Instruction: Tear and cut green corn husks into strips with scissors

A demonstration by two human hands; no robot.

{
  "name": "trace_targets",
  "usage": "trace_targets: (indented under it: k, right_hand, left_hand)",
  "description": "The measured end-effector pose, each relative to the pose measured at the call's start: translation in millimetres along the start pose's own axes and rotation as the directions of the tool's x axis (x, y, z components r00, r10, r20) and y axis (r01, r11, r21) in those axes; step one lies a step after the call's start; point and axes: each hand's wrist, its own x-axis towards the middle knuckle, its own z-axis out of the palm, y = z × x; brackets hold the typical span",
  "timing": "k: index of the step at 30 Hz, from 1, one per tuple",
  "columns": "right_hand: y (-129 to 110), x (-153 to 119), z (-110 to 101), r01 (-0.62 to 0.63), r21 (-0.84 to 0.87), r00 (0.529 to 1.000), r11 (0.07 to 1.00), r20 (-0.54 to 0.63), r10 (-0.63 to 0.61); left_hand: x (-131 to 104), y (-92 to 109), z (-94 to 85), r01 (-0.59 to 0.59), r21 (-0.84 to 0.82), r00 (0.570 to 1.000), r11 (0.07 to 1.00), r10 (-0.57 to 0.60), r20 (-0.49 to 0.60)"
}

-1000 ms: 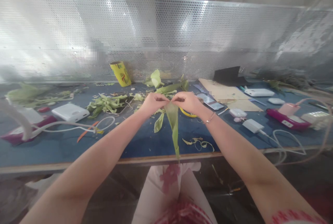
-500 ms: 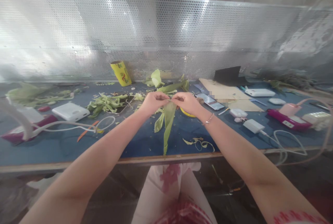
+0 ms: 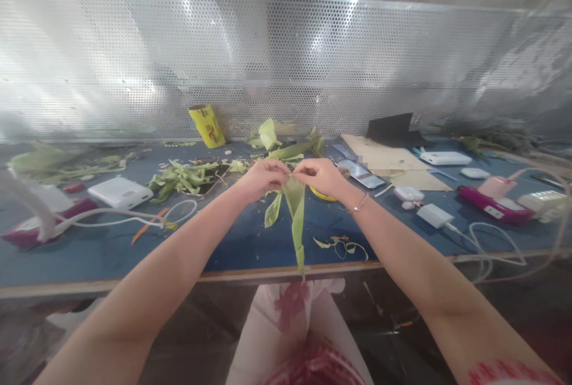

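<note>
Over the blue table, both hands pinch the top end of a long green leaf (image 3: 295, 212) that looks like a corn husk. My left hand (image 3: 266, 178) grips it from the left with fingertips closed. On the other side my right hand (image 3: 319, 173) pinches the same end with thumb and fingers together. The leaf hangs between the hands, and its narrow tip reaches the table's front edge. A smaller leaf (image 3: 273, 211) shows beside it on the left. Behind the hands lie larger green leaves (image 3: 290, 151). Part of a yellow ring (image 3: 322, 193) shows below my right hand.
Cut green strips (image 3: 185, 177) are heaped left, beside a white power bank (image 3: 120, 193). A yellow tube (image 3: 207, 126) leans by the perforated metal screen (image 3: 223, 63). At right are a phone (image 3: 365, 175), cardboard (image 3: 420, 179), a white charger (image 3: 435, 216) and cables. Leaf scraps (image 3: 342, 246) lie near the front.
The hanging leaf's lower tip has swung right and now extends over the table's front edge. My left hand has shifted slightly left; both hands still hold the leaf's top end.
</note>
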Motion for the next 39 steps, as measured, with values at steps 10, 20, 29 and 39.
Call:
trace_targets:
  k: [10,20,29,39]
  right_hand:
    - [-3.2,1.0,-4.2,-0.103,0.143,0.995,0.984,0.031,0.099]
    - [3.5,3.6,0.8,-0.284,0.289,0.959,0.914,0.086,0.271]
    - [-3.2,0.2,-3.6,-0.151,0.071,0.987,0.986,0.075,0.145]
    - [2.6,1.1,-6.0,0.155,-0.321,0.988,0.934,0.063,-0.142]
  left_hand:
    - [2.1,0.0,-4.4,-0.017,0.031,0.999,0.999,0.018,-0.043]
    - [4.8,-7.4,-3.7,-0.177,0.325,0.964,0.929,0.23,-0.134]
    - [4.9,-7.5,-4.3,-0.208,0.408,0.957,0.889,0.271,-0.103]
    - [1.8,-3.1,-0.3,-0.179,0.344,0.978,0.922,0.206,-0.041]
